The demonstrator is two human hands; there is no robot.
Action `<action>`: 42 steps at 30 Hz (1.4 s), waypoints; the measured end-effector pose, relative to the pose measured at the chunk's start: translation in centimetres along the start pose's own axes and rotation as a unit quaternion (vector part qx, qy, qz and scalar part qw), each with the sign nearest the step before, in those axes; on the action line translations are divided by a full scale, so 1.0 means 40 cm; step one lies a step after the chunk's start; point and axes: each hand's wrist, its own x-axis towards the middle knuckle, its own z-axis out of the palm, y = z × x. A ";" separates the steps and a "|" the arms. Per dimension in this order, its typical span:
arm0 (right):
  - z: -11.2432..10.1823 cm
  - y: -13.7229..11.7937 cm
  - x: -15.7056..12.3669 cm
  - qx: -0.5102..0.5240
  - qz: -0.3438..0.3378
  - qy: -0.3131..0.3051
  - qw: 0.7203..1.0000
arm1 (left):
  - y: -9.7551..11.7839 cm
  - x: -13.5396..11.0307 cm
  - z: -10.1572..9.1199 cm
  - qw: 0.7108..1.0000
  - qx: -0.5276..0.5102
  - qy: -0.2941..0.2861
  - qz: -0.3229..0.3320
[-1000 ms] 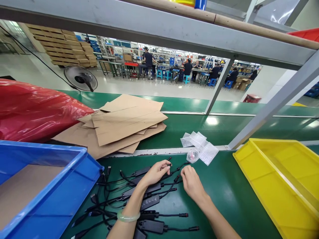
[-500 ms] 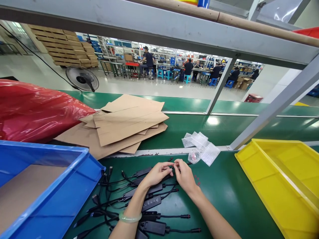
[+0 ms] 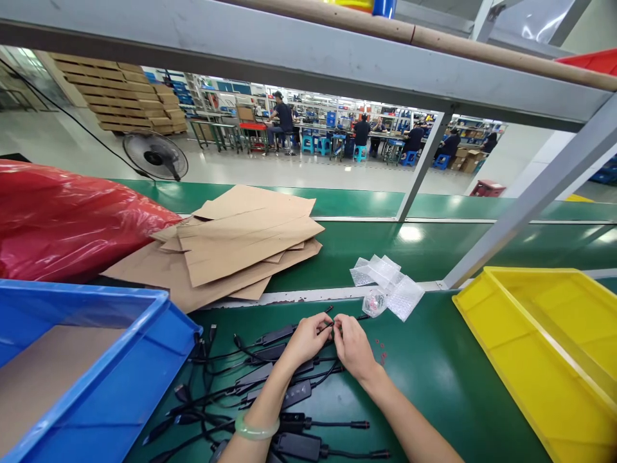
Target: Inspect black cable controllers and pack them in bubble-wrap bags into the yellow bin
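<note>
My left hand (image 3: 304, 339) and my right hand (image 3: 353, 347) meet fingertip to fingertip over the green bench, both pinched on the end of a thin black cable (image 3: 332, 325). Below and left of them lies a pile of black adapters with cables (image 3: 270, 392). A pale green bangle (image 3: 256, 429) circles my left wrist. Several tiny red parts (image 3: 382, 350) lie on the mat just right of my right hand. Small clear plastic bags (image 3: 388, 286) rest beyond my hands near the bench's back edge.
A blue bin (image 3: 110, 379) stands at the left and a yellow bin (image 3: 544, 354) at the right. Flat brown cardboard sheets (image 3: 241, 241) and a red plastic bag (image 3: 67, 218) lie behind. A grey frame post (image 3: 525, 199) slants up at the right. Other people sit at distant benches.
My right hand moved left from the mat to meet my left hand, and both now pinch the cable end together.
</note>
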 end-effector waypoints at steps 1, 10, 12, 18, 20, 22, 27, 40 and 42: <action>0.000 0.000 0.000 0.000 0.002 -0.001 1.000 | -0.001 0.000 0.002 1.000 0.008 0.006 0.002; -0.107 0.082 -0.008 -0.029 0.079 -0.020 0.996 | 0.006 -0.010 -0.051 0.999 0.005 -0.031 -0.035; -0.148 0.116 -0.023 -0.048 0.100 -0.038 0.993 | 0.005 -0.012 -0.069 0.997 -0.007 -0.052 -0.062; -0.187 0.162 -0.076 -0.099 0.112 -0.121 0.981 | -0.013 -0.006 -0.091 0.990 -0.068 -0.047 -0.114; -0.177 0.163 -0.088 -0.112 0.109 -0.133 0.979 | -0.017 -0.002 -0.092 0.986 -0.096 -0.035 -0.129; -0.166 0.167 -0.095 -0.128 0.115 -0.131 0.976 | -0.018 -0.001 -0.093 0.982 -0.126 -0.021 -0.137; -0.150 0.189 -0.104 -0.141 0.125 -0.124 0.974 | -0.012 -0.004 -0.097 0.967 -0.203 -0.011 -0.151; -0.091 0.053 0.003 0.026 0.122 -0.067 0.990 | -0.012 -0.012 -0.106 0.931 -0.320 -0.020 -0.174; -0.059 0.031 0.025 0.053 0.125 -0.058 0.989 | -0.018 -0.011 -0.103 0.931 -0.320 -0.013 -0.174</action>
